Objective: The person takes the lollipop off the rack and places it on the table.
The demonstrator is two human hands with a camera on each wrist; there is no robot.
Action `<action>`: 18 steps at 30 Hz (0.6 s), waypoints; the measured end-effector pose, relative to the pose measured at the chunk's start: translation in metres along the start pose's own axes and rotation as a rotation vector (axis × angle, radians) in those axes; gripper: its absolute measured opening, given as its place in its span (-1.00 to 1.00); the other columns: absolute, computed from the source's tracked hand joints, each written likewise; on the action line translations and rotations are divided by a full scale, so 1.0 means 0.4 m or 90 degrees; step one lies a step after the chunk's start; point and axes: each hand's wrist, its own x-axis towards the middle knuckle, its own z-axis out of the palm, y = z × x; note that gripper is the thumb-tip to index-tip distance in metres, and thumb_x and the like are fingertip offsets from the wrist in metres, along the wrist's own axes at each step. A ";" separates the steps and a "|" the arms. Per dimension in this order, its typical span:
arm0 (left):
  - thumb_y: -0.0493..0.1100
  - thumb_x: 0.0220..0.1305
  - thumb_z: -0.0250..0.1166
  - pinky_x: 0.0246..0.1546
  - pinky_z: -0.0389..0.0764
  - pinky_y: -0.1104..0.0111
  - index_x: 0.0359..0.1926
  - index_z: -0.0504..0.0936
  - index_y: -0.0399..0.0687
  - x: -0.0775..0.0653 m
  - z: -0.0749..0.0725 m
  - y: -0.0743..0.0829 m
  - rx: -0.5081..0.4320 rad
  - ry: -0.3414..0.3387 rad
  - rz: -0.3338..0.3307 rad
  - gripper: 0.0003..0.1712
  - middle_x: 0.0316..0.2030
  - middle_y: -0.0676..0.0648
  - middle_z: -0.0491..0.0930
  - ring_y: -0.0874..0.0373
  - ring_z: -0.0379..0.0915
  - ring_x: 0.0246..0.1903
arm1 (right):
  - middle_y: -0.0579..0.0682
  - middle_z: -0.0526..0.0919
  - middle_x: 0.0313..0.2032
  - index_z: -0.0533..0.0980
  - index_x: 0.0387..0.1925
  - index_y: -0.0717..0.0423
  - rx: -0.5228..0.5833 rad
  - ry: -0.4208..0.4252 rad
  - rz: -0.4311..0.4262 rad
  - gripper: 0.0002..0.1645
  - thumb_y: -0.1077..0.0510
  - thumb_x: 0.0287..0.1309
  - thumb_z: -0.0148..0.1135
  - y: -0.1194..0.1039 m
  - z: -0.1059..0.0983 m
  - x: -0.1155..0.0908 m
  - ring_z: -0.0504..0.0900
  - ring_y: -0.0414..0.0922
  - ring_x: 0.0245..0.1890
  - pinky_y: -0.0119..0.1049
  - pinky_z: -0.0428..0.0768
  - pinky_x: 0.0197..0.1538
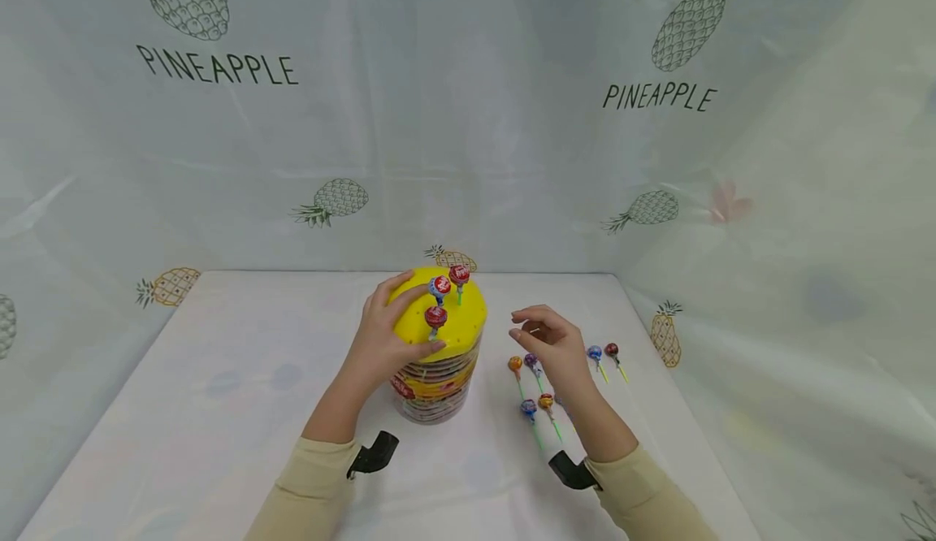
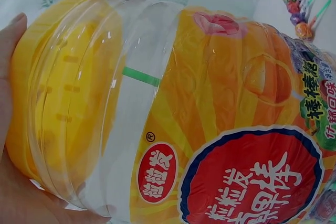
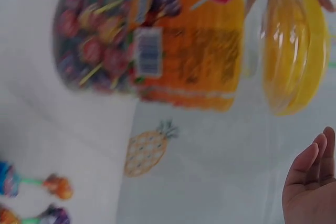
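Observation:
A clear plastic candy jar [image 1: 437, 387] with a yellow lid [image 1: 464, 326] stands upright on the table. Three lollipops poke up from the lid: a red one [image 1: 459, 274], a blue-and-red one [image 1: 439, 287] and another red one [image 1: 435, 318]. My left hand [image 1: 380, 334] grips the lid from the left, thumb at the near edge and fingers across the far side. To the right of the jar, my right hand [image 1: 553, 346] hovers with loosely bent fingers and holds nothing. Inside the jar, the right wrist view shows many wrapped lollipops [image 3: 94, 45] at the bottom.
Right of the jar, several lollipops lie on the white table [image 1: 241, 378], among them an orange one [image 1: 515, 363] and a blue one [image 1: 529, 409]; my right forearm partly covers this group. A blue lollipop [image 1: 595, 353] and a dark red one [image 1: 612, 350] lie farther right. A pineapple-print curtain [image 1: 468, 119] hangs behind.

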 end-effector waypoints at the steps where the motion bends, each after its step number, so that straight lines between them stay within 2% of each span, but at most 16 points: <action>1: 0.03 -0.08 0.58 0.18 0.38 -0.13 0.33 0.42 0.15 0.000 -0.001 0.002 -0.001 -0.001 0.000 -0.10 0.46 0.09 -0.02 -0.11 -0.13 0.38 | 0.09 0.57 -0.12 0.61 -0.10 0.26 0.010 -0.006 -0.012 -0.74 0.28 0.16 0.35 -0.010 0.014 0.004 0.50 -0.03 -0.19 -0.43 0.60 -0.19; 5: 0.01 -0.08 0.57 0.17 0.39 -0.13 0.33 0.42 0.14 -0.001 -0.002 0.002 -0.007 -0.004 0.000 -0.10 0.46 0.09 -0.03 -0.11 -0.13 0.38 | 0.09 0.56 -0.13 0.60 -0.10 0.29 0.044 -0.026 -0.042 -0.74 0.31 0.16 0.34 -0.038 0.058 0.018 0.48 -0.01 -0.17 -0.39 0.61 -0.09; 10: 0.00 -0.07 0.57 0.18 0.38 -0.13 0.34 0.42 0.13 -0.003 0.000 -0.003 -0.006 -0.001 0.012 -0.11 0.46 0.08 -0.03 -0.12 -0.13 0.38 | 0.08 0.56 -0.13 0.59 -0.10 0.34 0.073 -0.046 -0.060 -0.74 0.33 0.15 0.33 -0.062 0.100 0.032 0.47 -0.02 -0.18 -0.38 0.60 -0.05; 18: 0.01 -0.04 0.56 0.13 0.45 -0.07 0.33 0.43 0.10 -0.001 0.001 -0.014 0.006 0.012 0.044 -0.14 0.45 0.07 0.00 -0.14 -0.07 0.35 | 0.07 0.61 -0.18 0.63 -0.14 0.29 0.045 -0.100 -0.119 -0.77 0.34 0.13 0.35 -0.090 0.157 0.036 0.48 -0.01 -0.20 -0.34 0.55 -0.03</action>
